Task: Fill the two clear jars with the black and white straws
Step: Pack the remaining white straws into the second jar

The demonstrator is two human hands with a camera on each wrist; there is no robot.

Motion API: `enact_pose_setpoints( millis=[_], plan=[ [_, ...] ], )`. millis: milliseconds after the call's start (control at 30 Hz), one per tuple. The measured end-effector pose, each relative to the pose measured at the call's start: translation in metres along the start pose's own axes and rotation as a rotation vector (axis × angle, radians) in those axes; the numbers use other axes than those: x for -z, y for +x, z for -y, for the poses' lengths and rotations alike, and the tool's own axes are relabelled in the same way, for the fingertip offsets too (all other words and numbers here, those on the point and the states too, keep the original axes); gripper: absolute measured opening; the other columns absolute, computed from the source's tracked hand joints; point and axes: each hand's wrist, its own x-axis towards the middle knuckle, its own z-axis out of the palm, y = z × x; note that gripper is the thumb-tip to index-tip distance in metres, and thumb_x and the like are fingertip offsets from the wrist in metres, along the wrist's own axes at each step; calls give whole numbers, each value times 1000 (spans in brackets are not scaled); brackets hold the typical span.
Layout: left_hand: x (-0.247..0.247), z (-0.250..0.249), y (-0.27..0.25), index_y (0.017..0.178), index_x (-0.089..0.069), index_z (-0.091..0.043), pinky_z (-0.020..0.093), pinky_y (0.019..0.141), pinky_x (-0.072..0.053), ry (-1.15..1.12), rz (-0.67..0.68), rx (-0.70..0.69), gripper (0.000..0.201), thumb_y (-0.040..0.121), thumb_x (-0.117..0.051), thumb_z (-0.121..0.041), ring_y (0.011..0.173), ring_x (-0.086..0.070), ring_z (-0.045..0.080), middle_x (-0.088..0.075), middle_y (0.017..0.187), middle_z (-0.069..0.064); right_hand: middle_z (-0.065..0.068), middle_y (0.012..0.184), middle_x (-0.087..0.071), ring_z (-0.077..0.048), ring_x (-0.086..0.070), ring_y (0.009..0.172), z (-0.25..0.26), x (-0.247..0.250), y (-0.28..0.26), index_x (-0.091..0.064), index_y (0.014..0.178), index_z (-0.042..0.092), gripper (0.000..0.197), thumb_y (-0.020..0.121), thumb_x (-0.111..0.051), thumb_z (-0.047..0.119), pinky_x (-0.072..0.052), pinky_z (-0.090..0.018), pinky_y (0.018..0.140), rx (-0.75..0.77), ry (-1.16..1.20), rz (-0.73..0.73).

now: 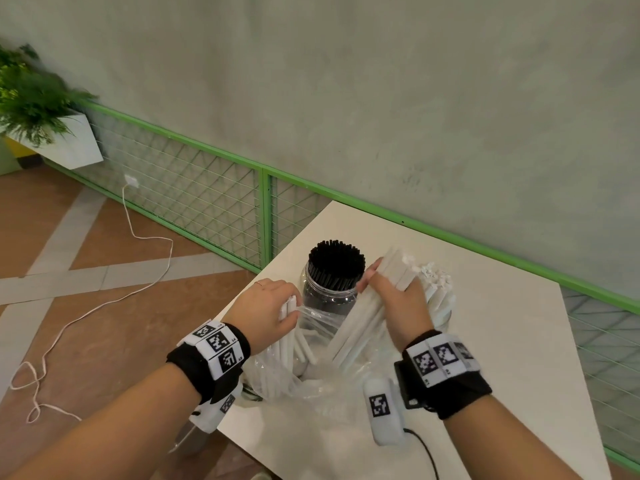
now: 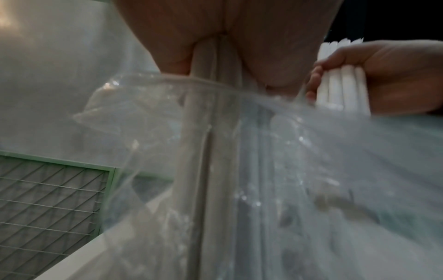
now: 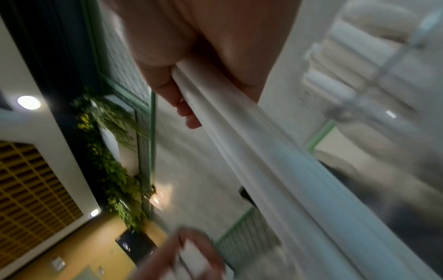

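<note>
While the jar [image 1: 330, 289] of black straws [image 1: 336, 258] looks full already, both hands are on white ones: right hand [image 1: 398, 303] curled round a bundle [image 1: 363, 327] pulled from the plastic bag [image 1: 304, 382], probably for jar 2 [image 1: 440, 306] behind it; left hand [image 1: 268, 311] grips more straws [image 1: 289, 336], steadying the bag.

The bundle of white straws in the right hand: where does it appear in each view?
Head: centre right, bundle of white straws slanting up from the plastic bag.
Left wrist: right edge, gripped by the right hand.
Right wrist: diagonal band from top centre to bottom right.
Shared landmark: green mesh fence.
</note>
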Motion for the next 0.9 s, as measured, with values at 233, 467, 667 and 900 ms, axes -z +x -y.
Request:
enact_pose_setpoints(
  millis=[233, 467, 667, 900],
  plan=[
    [-5, 0, 6, 93, -57, -25, 31, 81, -42, 2, 15, -13, 9, 86, -56, -32, 87, -52, 15, -60, 90, -10, 0, 70, -65, -26, -63, 77, 74, 59, 37, -61, 76, 23, 19, 87, -58, 8, -50, -47, 83, 215, 73, -150],
    [-7, 0, 6, 89, -56, -28, 30, 79, -42, -4, 17, -33, 24, 82, -42, -46, 84, -51, 13, -59, 88, -12, -5, 78, -68, -24, -66, 81, 62, 92, 53, -60, 81, 18, 13, 88, -59, 7, -52, -46, 86, 203, -64, -168],
    [-7, -1, 5, 89, -57, -28, 28, 77, -39, -3, 17, -17, 17, 83, -48, -42, 85, -51, 13, -60, 89, -12, -8, 85, -72, -18, -69, 83, -4, 94, 56, -67, 86, 14, 3, 85, -66, 11, -53, -39, 81, 2, -131, -193],
    [-6, -2, 4, 91, -57, -29, 26, 78, -36, 4, 7, -1, 8, 86, -55, -35, 85, -49, 12, -58, 88, -14, 2, 107, -62, -8, -58, 98, -31, 90, 63, -53, 120, 14, 45, 80, -73, 11, -40, -9, 83, 125, -419, -254]
  ],
)
